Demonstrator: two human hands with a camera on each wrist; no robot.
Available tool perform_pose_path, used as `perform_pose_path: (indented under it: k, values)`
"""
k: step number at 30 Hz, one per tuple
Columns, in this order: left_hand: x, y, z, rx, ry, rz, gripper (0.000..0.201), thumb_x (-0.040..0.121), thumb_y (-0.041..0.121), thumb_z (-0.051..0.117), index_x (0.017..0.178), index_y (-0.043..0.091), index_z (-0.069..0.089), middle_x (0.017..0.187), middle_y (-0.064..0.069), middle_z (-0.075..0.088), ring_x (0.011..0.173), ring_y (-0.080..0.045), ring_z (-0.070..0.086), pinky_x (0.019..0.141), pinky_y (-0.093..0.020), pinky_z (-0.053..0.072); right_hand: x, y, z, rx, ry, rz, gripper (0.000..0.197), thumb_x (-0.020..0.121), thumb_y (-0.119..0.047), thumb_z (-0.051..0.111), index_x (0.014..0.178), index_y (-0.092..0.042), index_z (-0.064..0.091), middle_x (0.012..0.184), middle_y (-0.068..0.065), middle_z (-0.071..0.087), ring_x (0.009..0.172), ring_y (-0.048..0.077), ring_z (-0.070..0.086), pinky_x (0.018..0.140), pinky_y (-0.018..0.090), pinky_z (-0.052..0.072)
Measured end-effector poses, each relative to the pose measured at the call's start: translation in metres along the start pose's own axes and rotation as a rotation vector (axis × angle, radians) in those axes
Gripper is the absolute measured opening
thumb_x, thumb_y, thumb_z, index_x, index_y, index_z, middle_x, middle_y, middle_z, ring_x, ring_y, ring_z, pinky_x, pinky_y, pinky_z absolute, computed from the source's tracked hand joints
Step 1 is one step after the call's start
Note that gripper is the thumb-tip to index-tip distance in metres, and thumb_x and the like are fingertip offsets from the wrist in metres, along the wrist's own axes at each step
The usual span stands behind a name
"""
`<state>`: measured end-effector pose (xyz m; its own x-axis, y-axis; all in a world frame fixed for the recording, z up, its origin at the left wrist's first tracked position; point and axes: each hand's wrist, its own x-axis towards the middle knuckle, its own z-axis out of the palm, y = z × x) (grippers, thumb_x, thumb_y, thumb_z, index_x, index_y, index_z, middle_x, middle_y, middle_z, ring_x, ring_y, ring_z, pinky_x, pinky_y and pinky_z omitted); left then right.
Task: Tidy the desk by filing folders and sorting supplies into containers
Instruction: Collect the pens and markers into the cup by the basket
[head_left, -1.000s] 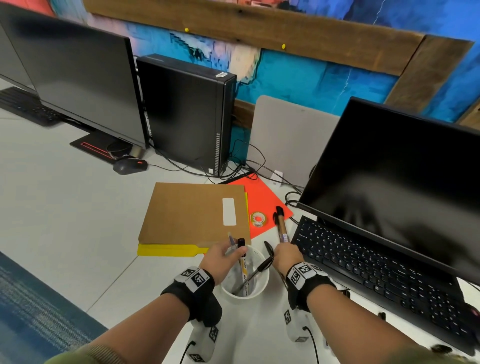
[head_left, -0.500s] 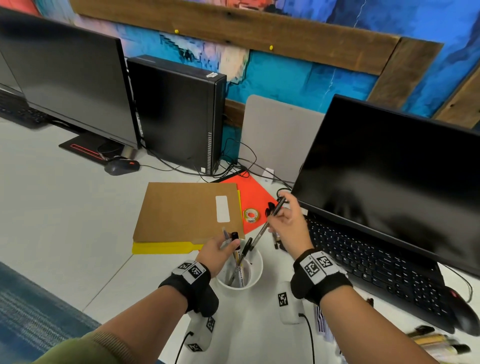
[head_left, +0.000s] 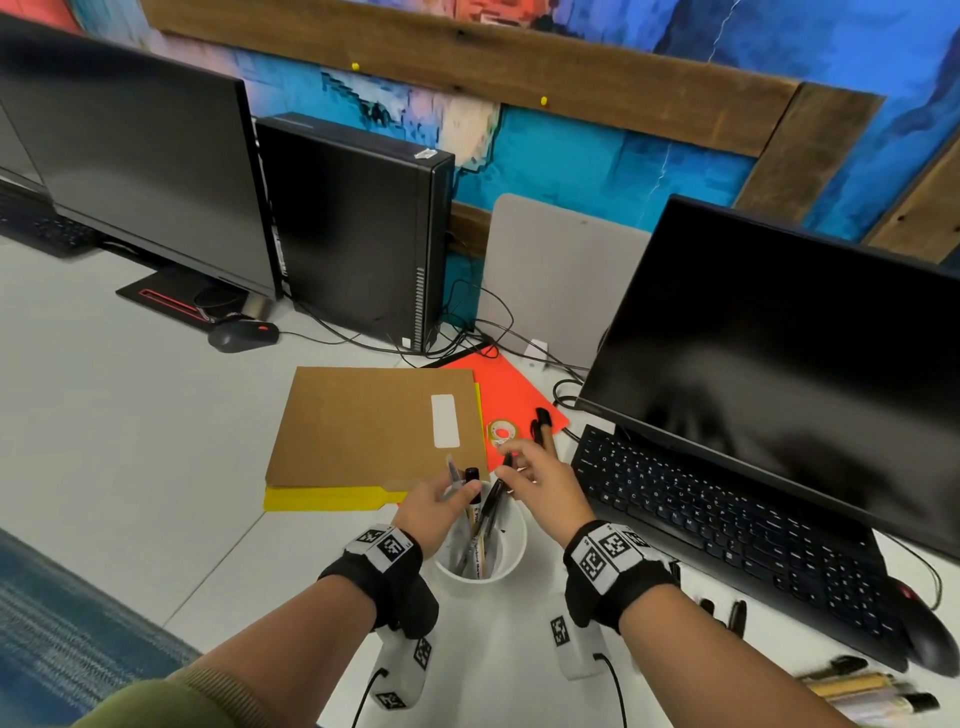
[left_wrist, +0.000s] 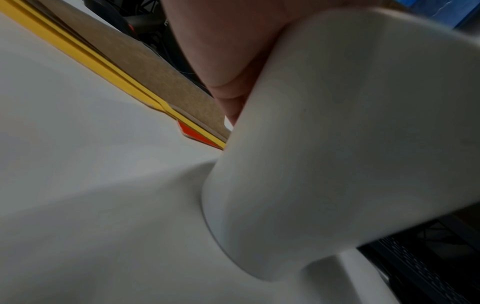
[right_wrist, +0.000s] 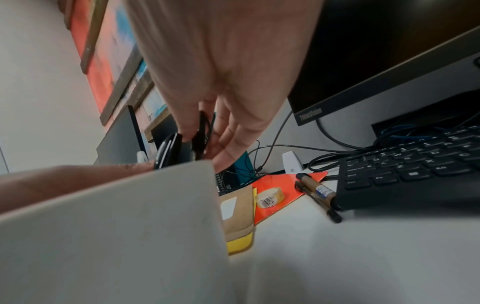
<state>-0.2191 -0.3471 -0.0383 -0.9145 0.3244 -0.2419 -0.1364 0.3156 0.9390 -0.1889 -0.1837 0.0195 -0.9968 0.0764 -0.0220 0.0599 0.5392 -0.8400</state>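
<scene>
At lower centre of the head view, a person's left hand (head_left: 434, 506) wraps around the rim and wall of a white cup (head_left: 511, 564), steadying it on the desk (head_left: 156, 467), while the right hand (head_left: 540, 486) pinches a black pen (head_left: 493, 506) at its upper end, the tip already down inside the cup among other pens and markers. In the right wrist view the fingers (right_wrist: 228, 148) close on the dark barrel just above the cup's rim.

The step looks like dropping this pen in with the rest. It would go best with the cup held upright, the barrel kept steep, and the pinch let go only once the tip is well below the rim, so nothing tips out.

Just above the right hand in the head view, a roll of tape (head_left: 502, 431) sits on an orange folder (head_left: 511, 395), with a marker (head_left: 543, 423) beside it near the keyboard (head_left: 727, 519). Brown (head_left: 363, 421) and yellow (head_left: 322, 499) folders lie stacked left of centre, not yet filed. More markers (head_left: 872, 691) wait at lower right.
</scene>
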Motion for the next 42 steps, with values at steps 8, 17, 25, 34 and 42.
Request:
perform_pose_path:
  k: [8, 17, 25, 34, 42]
  values:
    - [-0.006, 0.012, -0.002, -0.011, 0.001, 0.027, 0.009, 0.091, 0.034, 0.056, 0.095, 0.039, 0.062, 0.108, 0.008, 0.069, 0.108, -0.010, 0.061, 0.100, -0.032, 0.042, 0.017, 0.039, -0.005, -0.037, 0.118, 0.136, 0.019, 0.095, -0.024, 0.048, 0.104, -0.015, 0.062, 0.125, -0.012, 0.047, 0.125, 0.013, 0.044, 0.096, 0.024, 0.038]
    - [-0.002, 0.007, 0.000, -0.018, 0.008, 0.015, 0.018, 0.092, 0.035, 0.055, 0.106, 0.029, 0.064, 0.111, 0.009, 0.068, 0.108, -0.006, 0.060, 0.096, -0.026, 0.040, 0.041, 0.080, -0.015, -0.669, -0.006, 0.233, 0.048, 0.094, -0.027, 0.044, 0.141, -0.032, 0.034, 0.120, -0.003, 0.059, 0.112, 0.024, 0.047, 0.094, 0.037, 0.040]
    - [-0.003, 0.010, 0.001, 0.001, 0.050, -0.013, 0.015, 0.092, 0.031, 0.056, 0.104, 0.027, 0.064, 0.105, 0.010, 0.067, 0.104, -0.007, 0.059, 0.091, -0.022, 0.038, 0.051, 0.074, -0.017, -0.822, -0.039, 0.180, 0.025, 0.093, -0.027, 0.043, 0.111, -0.027, 0.061, 0.107, -0.003, 0.069, 0.106, 0.022, 0.048, 0.087, 0.033, 0.035]
    - [-0.004, 0.010, 0.001, 0.004, 0.049, -0.026, 0.018, 0.091, 0.033, 0.057, 0.106, 0.026, 0.062, 0.109, 0.006, 0.067, 0.107, -0.009, 0.058, 0.093, -0.023, 0.037, 0.039, 0.051, -0.008, -0.695, -0.091, 0.395, 0.019, 0.091, -0.013, 0.045, 0.102, -0.007, 0.059, 0.093, 0.006, 0.065, 0.087, 0.025, 0.062, 0.070, 0.029, 0.048]
    - [-0.004, 0.010, 0.001, 0.006, 0.048, -0.009, 0.009, 0.091, 0.033, 0.057, 0.098, 0.030, 0.061, 0.104, 0.006, 0.068, 0.105, -0.011, 0.060, 0.091, -0.025, 0.039, 0.022, 0.053, -0.006, -0.418, -0.136, 0.607, 0.010, 0.074, -0.012, 0.061, 0.065, -0.008, 0.060, 0.037, -0.004, 0.055, 0.039, 0.005, 0.051, 0.037, 0.016, 0.035]
